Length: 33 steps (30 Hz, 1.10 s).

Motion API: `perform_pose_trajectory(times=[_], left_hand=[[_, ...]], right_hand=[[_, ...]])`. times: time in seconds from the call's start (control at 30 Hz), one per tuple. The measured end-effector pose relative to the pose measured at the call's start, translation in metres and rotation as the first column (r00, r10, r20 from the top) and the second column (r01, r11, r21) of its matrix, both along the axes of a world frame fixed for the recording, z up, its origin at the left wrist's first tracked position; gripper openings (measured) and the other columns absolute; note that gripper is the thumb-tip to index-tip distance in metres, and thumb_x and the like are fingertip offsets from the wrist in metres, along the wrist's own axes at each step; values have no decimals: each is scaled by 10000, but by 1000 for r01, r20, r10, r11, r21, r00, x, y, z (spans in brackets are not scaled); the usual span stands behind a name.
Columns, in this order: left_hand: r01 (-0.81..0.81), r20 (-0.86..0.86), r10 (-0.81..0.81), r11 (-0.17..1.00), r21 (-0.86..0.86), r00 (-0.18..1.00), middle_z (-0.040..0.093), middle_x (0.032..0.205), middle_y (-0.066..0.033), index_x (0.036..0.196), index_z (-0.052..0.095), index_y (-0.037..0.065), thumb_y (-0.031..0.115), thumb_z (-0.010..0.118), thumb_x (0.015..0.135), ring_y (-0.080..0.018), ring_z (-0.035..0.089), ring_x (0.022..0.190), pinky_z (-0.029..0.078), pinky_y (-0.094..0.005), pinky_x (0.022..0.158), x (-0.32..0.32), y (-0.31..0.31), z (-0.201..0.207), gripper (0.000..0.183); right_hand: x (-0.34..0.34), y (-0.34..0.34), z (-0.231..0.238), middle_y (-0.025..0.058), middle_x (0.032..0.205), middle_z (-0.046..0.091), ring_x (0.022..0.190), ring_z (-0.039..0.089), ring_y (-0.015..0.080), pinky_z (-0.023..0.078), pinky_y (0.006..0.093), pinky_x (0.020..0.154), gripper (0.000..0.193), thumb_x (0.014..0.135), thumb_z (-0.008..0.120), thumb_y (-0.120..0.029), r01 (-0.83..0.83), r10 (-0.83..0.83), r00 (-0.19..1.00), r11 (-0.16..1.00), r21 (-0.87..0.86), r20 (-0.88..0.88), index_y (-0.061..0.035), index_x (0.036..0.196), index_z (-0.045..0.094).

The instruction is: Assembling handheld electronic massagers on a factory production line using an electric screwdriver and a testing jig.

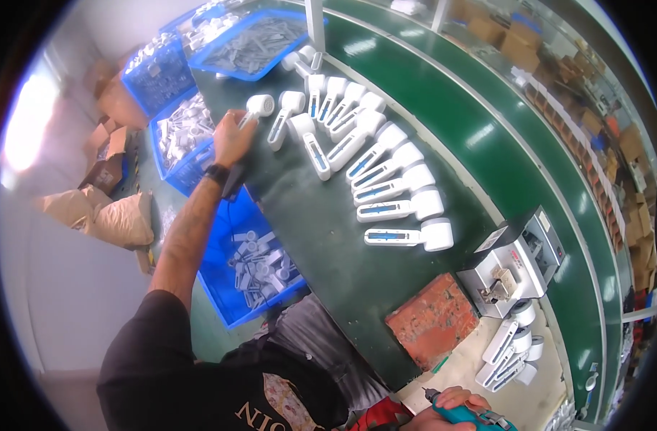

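Observation:
My left hand (231, 141) reaches far out to the left and is closed around the handle of a white shower-head-shaped unit (260, 106), whose round head sticks out past the fingers. Close beside it stands another such unit (286, 119). Several more lie in a curved row on the green table, many with a blue strip in the handle, such as the nearest unit (407, 235). At the lower edge, my right hand (450, 407) grips a teal electric screwdriver (472, 415), its bit pointing up and left. The lower part of that hand is cut off.
A reddish stone-like slab (432, 321) lies near a small grey machine (511, 269). Several white units (511, 352) are piled right of the slab. Blue bins (224, 305) of white parts stand left of the table, and a blue tray (251, 43) of grey parts sits behind.

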<state>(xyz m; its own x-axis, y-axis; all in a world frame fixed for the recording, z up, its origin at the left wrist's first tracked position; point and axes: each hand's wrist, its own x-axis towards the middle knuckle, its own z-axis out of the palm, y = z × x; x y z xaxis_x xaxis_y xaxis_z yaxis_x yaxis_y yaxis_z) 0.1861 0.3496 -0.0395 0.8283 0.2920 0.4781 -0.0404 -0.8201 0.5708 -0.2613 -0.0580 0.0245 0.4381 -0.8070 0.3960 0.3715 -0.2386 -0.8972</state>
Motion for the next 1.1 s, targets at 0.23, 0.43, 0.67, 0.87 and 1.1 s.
perform_pose_trajectory(times=[0.23, 0.43, 0.67, 0.87, 1.1], left_hand=[[65, 130, -74, 995, 72, 989, 699, 1008, -150, 1080, 676, 48, 279, 774, 839, -310, 682, 964, 529, -412, 854, 33, -35, -37, 348], [-76, 354, -235, 731, 678, 905, 623, 1280, -198, 1240, 686, 71, 280, 656, 974, -353, 573, 1196, 453, -470, 999, 62, 53, -48, 339], [862, 175, -849, 508, 4, 499, 718, 1109, -117, 1151, 694, 22, 81, 703, 915, -183, 674, 976, 524, -313, 848, -146, -252, 107, 243], [946, -360, -914, -265, 188, -185, 689, 994, -175, 1218, 628, 32, 303, 659, 956, -308, 711, 904, 573, -408, 770, -261, -424, 95, 378], [880, -58, -938, -341, 331, -342, 660, 851, -69, 1154, 627, 26, 302, 642, 948, -271, 646, 794, 522, -408, 699, -293, -534, 5, 344]], right_hand=[[-10, -3, -2, 134, 758, 466, 654, 448, 227, 382, 368, 609, 655, 977, 487, -611, 61, -63, 990, 998, -24, -122, 27, 1125, 471], [-5, -20, -23, 120, 700, 611, 579, 587, 218, 475, 326, 529, 527, 896, 749, -454, -61, 52, 996, 990, 124, 77, 18, 1031, 557], [-29, -27, -11, 97, 666, 561, 550, 550, 194, 443, 312, 502, 757, 863, 686, -676, -11, 19, 996, 996, 90, -91, 33, 1074, 523], [-29, -18, -8, 99, 677, 569, 575, 565, 203, 462, 323, 521, 737, 861, 708, -650, -55, 68, 992, 990, 128, -105, 29, 1083, 526], [-70, -11, -10, 118, 815, 633, 690, 614, 178, 469, 287, 619, 700, 879, 735, -585, -34, 50, 993, 988, 148, -103, 25, 1156, 532]])
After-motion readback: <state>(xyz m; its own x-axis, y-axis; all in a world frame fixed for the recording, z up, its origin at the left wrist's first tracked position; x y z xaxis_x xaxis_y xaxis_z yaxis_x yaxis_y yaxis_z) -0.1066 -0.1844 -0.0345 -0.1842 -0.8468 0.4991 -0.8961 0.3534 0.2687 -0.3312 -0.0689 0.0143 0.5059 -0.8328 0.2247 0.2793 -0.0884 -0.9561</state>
